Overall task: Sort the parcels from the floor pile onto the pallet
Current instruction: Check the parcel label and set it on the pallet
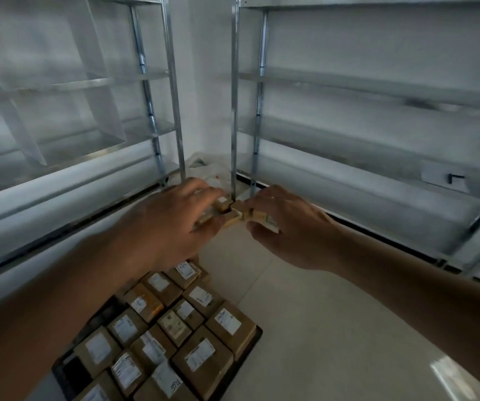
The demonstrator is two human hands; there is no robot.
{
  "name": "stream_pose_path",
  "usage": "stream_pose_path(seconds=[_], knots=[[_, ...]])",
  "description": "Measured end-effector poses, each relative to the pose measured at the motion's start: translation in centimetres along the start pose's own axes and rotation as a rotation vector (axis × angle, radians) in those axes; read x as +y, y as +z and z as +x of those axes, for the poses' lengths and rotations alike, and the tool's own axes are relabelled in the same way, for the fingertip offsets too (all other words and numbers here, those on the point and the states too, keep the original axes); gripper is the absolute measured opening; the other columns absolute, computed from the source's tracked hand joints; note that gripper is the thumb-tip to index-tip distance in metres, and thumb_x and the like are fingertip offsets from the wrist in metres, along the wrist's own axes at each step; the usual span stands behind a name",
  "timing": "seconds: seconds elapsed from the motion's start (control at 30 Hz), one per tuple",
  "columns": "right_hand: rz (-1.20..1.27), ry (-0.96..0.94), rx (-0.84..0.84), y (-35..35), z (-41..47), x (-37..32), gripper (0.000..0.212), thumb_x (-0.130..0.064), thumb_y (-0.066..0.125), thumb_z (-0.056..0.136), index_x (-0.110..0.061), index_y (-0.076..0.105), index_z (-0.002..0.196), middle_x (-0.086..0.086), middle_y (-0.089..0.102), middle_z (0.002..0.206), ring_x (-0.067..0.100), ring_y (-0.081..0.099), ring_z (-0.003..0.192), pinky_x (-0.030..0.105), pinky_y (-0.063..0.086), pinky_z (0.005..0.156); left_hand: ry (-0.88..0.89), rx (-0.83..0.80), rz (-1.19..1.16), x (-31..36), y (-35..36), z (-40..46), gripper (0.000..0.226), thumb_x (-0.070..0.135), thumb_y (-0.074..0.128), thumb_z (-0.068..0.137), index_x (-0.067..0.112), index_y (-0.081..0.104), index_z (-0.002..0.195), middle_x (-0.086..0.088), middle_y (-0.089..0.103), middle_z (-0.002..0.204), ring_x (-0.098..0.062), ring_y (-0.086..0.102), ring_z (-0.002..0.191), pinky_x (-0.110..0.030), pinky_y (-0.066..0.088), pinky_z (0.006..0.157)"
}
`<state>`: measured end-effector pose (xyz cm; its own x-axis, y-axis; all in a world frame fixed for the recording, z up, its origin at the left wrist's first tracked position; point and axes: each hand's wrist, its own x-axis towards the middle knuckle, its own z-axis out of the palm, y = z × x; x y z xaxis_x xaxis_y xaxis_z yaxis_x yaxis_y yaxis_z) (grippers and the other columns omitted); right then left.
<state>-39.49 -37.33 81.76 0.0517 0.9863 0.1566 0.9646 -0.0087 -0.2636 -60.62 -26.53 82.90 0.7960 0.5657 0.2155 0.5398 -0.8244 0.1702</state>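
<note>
— Fingers (204, 192) first: what are they doing?

— Those of the left hand (172, 224) curl round a small brown parcel (222, 204), thumb under it. Those of the right hand (288, 227) curl round a second small parcel (262, 217), thumb below. Both parcels are held up in the air, their inner corners nearly touching.

— And the pallet?

— Down at the lower left, a dark pallet (257, 332) on the pale tiled floor (334, 328), covered with rows of brown parcels (204, 357) lying flat, white labels up, packed edge to edge.

— Anything beyond the hands?

— Metal shelving (348, 82) on both sides, meeting at a corner, and a pale plastic bag (207, 166) on the floor between the uprights. Motion blur hides finer detail.
</note>
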Motion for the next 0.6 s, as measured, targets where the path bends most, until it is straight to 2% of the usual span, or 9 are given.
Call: stream_pose_path(seconds=[0.17, 0.3, 0.43, 0.5, 0.57, 0.6], knots=[[-0.002, -0.003, -0.024, -1.2, 3.1, 6.1, 0.042, -0.048, 0.05, 0.103, -0.035, 0.055, 0.143, -0.008, 0.05, 0.139, 0.014, 0.053, 0.122, 0.037, 0.048, 0.099, 0.013, -0.002, 0.012, 0.7, 2.3, 7.2, 0.068, 0.069, 0.028, 0.094, 0.036, 0.035, 0.153, 0.016, 0.036, 0.152, -0.012, 0.049, 0.129, -0.038, 0.049, 0.1], [-0.012, -0.008, -0.069, -0.2, 8.0, 10.9, 0.047, -0.049, 0.049, 0.104, -0.033, 0.051, 0.148, -0.007, 0.05, 0.143, 0.017, 0.051, 0.129, 0.041, 0.047, 0.106, 0.003, -0.01, 0.05, -1.6, 5.2, 13.0, 0.064, 0.069, 0.028, 0.098, 0.036, 0.034, 0.152, 0.014, 0.038, 0.15, -0.01, 0.054, 0.121, -0.037, 0.051, 0.096], [0.002, -0.023, -0.111, 1.5, 14.5, 15.4, 0.049, -0.051, 0.047, 0.104, -0.032, 0.048, 0.15, -0.007, 0.048, 0.146, 0.019, 0.051, 0.134, 0.043, 0.046, 0.109, -0.059, -0.032, 0.08, -4.9, 8.1, 18.9, 0.069, 0.075, 0.018, 0.096, 0.04, 0.028, 0.154, 0.007, 0.037, 0.156, -0.008, 0.06, 0.109, -0.036, 0.05, 0.092], [0.002, -0.036, -0.141, 2.2, 18.0, 17.5, 0.051, -0.054, 0.044, 0.104, -0.034, 0.046, 0.15, -0.007, 0.048, 0.146, 0.019, 0.051, 0.133, 0.043, 0.046, 0.108, -0.102, -0.066, 0.096, -6.3, 9.4, 21.7, 0.073, 0.077, 0.012, 0.093, 0.041, 0.023, 0.156, 0.004, 0.033, 0.161, -0.014, 0.057, 0.124, -0.041, 0.048, 0.103], [0.003, -0.049, -0.152, 2.8, 21.1, 19.6, 0.052, -0.057, 0.04, 0.104, -0.035, 0.044, 0.151, -0.007, 0.048, 0.148, 0.019, 0.049, 0.135, 0.04, 0.044, 0.11, -0.128, -0.107, 0.123, -7.6, 10.5, 24.6, 0.08, 0.08, 0.005, 0.091, 0.04, 0.021, 0.158, 0.001, 0.03, 0.164, -0.02, 0.041, 0.144, -0.046, 0.042, 0.114], [0.012, -0.054, -0.154, 3.1, 22.6, 20.6, 0.053, -0.059, 0.039, 0.104, -0.034, 0.045, 0.151, -0.007, 0.048, 0.15, 0.017, 0.047, 0.139, 0.037, 0.041, 0.111, -0.143, -0.121, 0.13, -8.2, 10.8, 25.9, 0.082, 0.08, 0.002, 0.09, 0.039, 0.022, 0.157, 0.0, 0.03, 0.164, -0.021, 0.037, 0.148, -0.047, 0.039, 0.117]])
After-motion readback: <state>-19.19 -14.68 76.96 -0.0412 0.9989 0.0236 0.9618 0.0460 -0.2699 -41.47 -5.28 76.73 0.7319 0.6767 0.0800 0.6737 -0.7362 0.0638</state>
